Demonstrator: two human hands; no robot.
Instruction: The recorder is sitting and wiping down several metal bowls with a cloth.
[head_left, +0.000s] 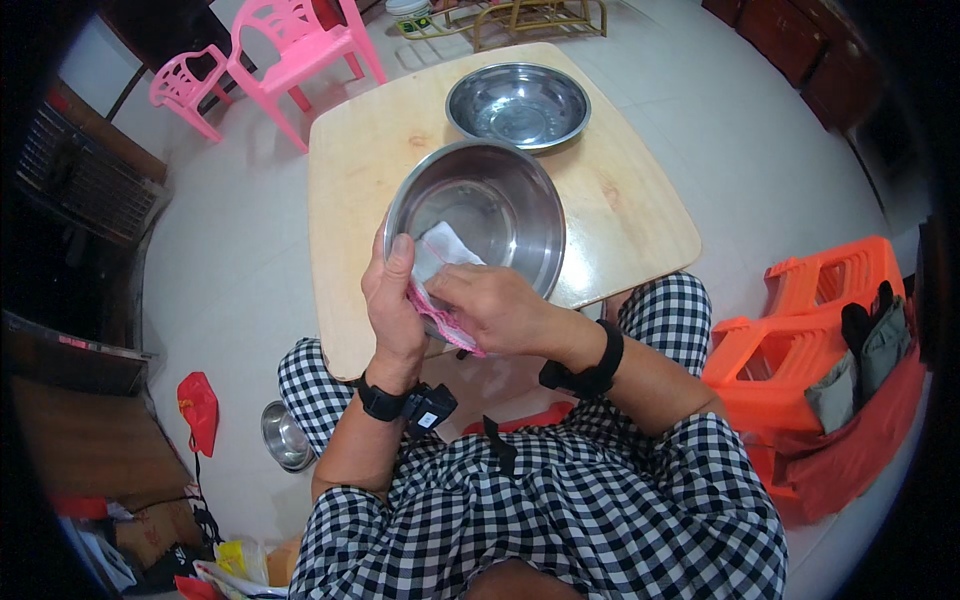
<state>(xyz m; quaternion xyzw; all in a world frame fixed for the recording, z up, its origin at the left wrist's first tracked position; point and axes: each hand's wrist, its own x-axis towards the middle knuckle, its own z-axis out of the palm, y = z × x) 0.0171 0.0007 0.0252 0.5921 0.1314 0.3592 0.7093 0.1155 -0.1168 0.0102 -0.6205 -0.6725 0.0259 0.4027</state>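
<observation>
My left hand (396, 304) grips the left rim of a deep stainless steel bowl (532, 202), its thumb over the edge. The bowl is tilted towards me above the near part of the table. In my right hand (499, 307) is a white cloth (448, 246) with a pink edge, bunched against the bowl's near inner wall and hanging over the rim. The fingertips of my right hand are partly hidden in the cloth. Beyond this bowl, a second, shallower stainless steel basin (517, 105) stands upright on the table.
The light wooden table (352, 195) has rounded corners. Pink plastic chairs (300, 56) stand at the far left. Orange plastic stools (795, 330) with clothing on them are at my right. A small metal bowl (285, 439) and a red bag (197, 405) lie on the floor at left.
</observation>
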